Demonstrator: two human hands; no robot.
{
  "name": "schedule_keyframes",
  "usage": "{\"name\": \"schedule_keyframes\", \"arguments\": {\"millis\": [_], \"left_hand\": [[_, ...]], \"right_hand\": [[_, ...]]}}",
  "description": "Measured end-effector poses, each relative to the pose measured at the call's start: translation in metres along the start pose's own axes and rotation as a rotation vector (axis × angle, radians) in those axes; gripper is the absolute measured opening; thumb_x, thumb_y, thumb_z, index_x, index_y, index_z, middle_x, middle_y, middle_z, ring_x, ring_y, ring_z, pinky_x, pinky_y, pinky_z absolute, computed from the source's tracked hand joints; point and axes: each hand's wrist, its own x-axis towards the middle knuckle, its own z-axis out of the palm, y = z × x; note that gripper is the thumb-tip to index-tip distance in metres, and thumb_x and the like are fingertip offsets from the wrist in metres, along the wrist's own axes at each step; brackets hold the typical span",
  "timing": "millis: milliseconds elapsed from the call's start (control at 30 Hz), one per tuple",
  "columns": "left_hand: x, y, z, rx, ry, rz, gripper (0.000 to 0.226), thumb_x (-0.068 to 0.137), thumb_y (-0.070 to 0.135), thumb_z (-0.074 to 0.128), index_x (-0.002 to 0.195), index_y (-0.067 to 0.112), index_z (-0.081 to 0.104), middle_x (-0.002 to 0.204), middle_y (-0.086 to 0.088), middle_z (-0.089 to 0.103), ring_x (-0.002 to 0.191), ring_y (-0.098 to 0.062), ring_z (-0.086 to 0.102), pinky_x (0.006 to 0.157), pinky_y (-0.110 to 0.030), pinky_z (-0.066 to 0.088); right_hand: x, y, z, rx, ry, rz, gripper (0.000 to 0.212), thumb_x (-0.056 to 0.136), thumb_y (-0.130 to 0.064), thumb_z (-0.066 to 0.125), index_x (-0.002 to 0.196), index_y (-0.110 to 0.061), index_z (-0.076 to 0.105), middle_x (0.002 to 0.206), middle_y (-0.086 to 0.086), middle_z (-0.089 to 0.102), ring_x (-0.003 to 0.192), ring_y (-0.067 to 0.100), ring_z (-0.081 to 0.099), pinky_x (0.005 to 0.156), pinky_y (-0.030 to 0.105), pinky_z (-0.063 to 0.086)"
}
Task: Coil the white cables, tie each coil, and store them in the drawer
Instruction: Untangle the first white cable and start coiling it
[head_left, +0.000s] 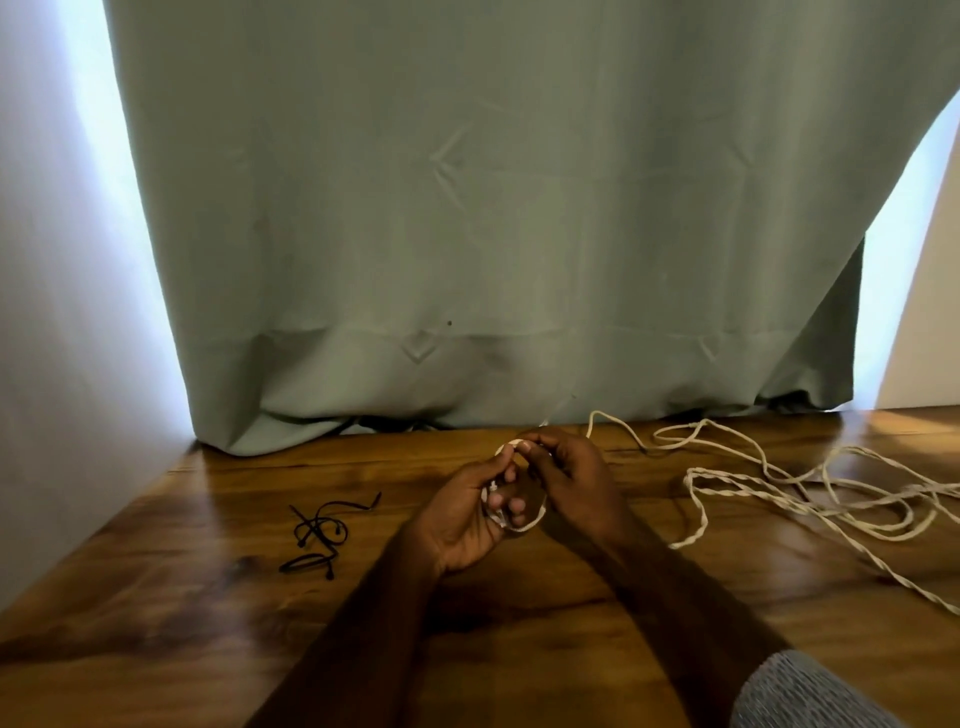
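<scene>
A small coil of white cable (530, 524) sits in my left hand (467, 514), whose fingers curl round its loops above the middle of the wooden table (208, 623). My right hand (571, 473) pinches the cable at the top of the coil, close against the left thumb. From there the white cable runs back and right, then spreads in loose twisted loops (810, 488) over the right side of the table. No drawer is in view.
Several black cable ties (322, 535) lie in a small tangle on the table left of my hands. A grey-green curtain (467, 234) hangs to the table's far edge. A white wall (52, 312) bounds the left side.
</scene>
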Motion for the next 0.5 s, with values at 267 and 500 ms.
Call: {"name": "schedule_keyframes", "arguments": {"millis": [267,500], "left_hand": [[0.001,0.008,0.003,-0.285,-0.177,0.041,0.044,0.101,0.034,0.039,0.072,0.007,0.058,0.034,0.006,0.032,0.025,-0.004,0.031,0.029,-0.017,0.024],[-0.002,0.009,0.005,-0.252,-0.059,0.119,0.053,0.099,0.031,0.04,0.115,-0.013,0.066,0.037,0.006,0.031,0.027,-0.004,0.028,0.033,-0.017,0.024]], "right_hand": [[-0.005,0.003,-0.002,0.264,-0.106,0.166,0.026,0.108,-0.029,0.046,0.113,-0.022,0.07,0.073,0.018,0.066,0.046,0.026,0.051,0.045,0.03,0.043],[-0.01,-0.001,-0.023,-0.61,-0.222,-0.038,0.036,0.107,-0.052,0.028,0.127,-0.037,0.053,0.083,-0.007,0.069,0.068,0.008,0.064,0.057,0.031,0.05]]}}
